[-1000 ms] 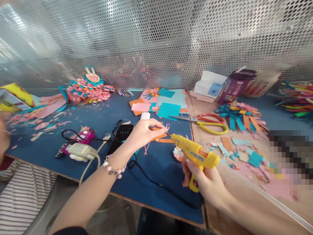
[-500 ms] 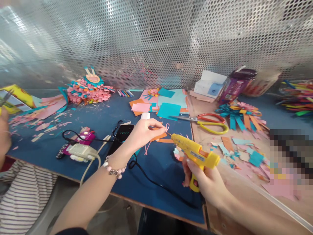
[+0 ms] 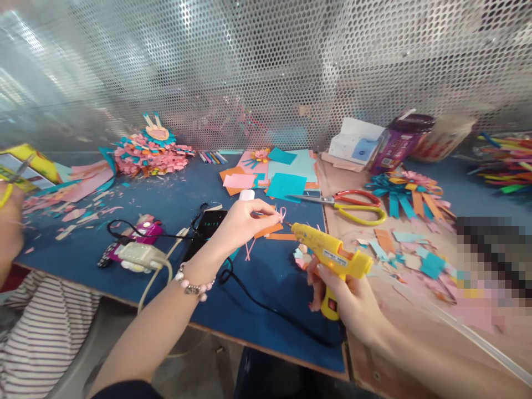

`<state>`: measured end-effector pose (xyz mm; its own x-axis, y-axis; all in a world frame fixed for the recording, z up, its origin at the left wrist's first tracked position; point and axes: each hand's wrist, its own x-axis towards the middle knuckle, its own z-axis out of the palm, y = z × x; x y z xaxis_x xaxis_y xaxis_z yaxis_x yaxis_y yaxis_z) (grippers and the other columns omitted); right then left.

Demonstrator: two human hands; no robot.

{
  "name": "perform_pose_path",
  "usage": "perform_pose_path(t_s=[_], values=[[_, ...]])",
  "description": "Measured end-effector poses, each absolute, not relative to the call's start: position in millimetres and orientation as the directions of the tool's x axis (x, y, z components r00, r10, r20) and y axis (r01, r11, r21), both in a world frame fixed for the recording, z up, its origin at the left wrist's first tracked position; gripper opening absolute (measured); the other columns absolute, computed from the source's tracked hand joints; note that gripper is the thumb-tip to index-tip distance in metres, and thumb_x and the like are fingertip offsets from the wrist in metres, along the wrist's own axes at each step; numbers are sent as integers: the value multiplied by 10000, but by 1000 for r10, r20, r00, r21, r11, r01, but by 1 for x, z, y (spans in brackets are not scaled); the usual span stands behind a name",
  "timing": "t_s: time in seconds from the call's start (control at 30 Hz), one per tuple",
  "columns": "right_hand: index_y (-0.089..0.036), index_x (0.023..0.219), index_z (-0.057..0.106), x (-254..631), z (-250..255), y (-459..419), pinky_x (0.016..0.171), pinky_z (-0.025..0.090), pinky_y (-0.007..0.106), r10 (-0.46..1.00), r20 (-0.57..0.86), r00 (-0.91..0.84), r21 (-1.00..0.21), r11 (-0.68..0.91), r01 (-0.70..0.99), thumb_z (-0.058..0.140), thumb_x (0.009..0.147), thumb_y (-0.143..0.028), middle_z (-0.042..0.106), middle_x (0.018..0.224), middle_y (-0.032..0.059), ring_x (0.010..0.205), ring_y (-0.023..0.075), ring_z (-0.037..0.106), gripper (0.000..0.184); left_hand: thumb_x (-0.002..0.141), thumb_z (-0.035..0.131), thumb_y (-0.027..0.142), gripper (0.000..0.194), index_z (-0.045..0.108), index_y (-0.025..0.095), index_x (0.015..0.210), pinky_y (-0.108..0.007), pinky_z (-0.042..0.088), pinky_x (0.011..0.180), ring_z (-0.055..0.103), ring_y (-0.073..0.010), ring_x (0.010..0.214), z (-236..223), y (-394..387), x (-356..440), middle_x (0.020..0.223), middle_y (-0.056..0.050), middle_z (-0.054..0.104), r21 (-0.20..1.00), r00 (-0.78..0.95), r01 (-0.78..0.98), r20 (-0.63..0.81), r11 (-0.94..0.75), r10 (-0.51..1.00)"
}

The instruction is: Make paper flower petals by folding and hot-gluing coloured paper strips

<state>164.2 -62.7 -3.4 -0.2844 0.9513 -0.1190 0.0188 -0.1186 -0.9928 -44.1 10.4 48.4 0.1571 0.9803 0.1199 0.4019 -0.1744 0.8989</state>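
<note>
Between thumb and fingertips my left hand [image 3: 251,221] pinches a looped pink paper strip [image 3: 283,214], held just above the table. My right hand [image 3: 344,293] is wrapped round the handle of a yellow glue gun [image 3: 328,252]. The gun's nozzle points left, close to the pink strip; whether they touch, I cannot tell. Orange paper pieces [image 3: 280,236] lie under the fingertips. A small paper piece with pink and pale parts [image 3: 302,257] sits partly hidden behind the gun and my right hand. Beneath my left wrist lies a phone [image 3: 210,224] with a lit clock.
Scissors [image 3: 353,206] with red and yellow handles lie behind the gun. Coloured paper sheets [image 3: 286,185], a paper flower [image 3: 407,194] and scraps [image 3: 407,249] are spread around. A power strip [image 3: 141,256] with cables is at left. Another person's hand [image 3: 10,233] holds scissors at far left.
The gun's nozzle has shifted slightly away from the pink strip, leaving a little more room between them. At far left the other person's hand and scissors have moved a little.
</note>
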Motion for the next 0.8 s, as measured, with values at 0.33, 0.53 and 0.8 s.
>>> perform_pose_path(t_s=[0.33,0.53,0.8], values=[[-182,811,517,165,-2,-65,446,443,239,946,-103,-306,-995,-97,35,462,861,-539,542,461,-30,434,129,568,366,736,665,356,203,716,164,778,-297,463,761,612,-174,802,50,10,-44,868,-54,697,884,142,431,130,-180,981],[-169,889,518,165,-5,-66,502,492,285,934,-134,-332,-991,-123,56,464,845,-574,575,540,-17,469,142,583,411,726,673,354,206,717,158,774,-300,464,772,615,-181,813,48,12,-43,874,-61,699,894,136,419,113,-161,984],[-161,869,541,161,3,-66,445,471,249,964,-104,-245,-995,-102,21,499,828,-559,589,612,-5,426,116,568,402,722,673,362,216,715,157,776,-311,467,790,620,-189,829,47,11,-43,870,-66,701,908,131,388,113,-155,985]])
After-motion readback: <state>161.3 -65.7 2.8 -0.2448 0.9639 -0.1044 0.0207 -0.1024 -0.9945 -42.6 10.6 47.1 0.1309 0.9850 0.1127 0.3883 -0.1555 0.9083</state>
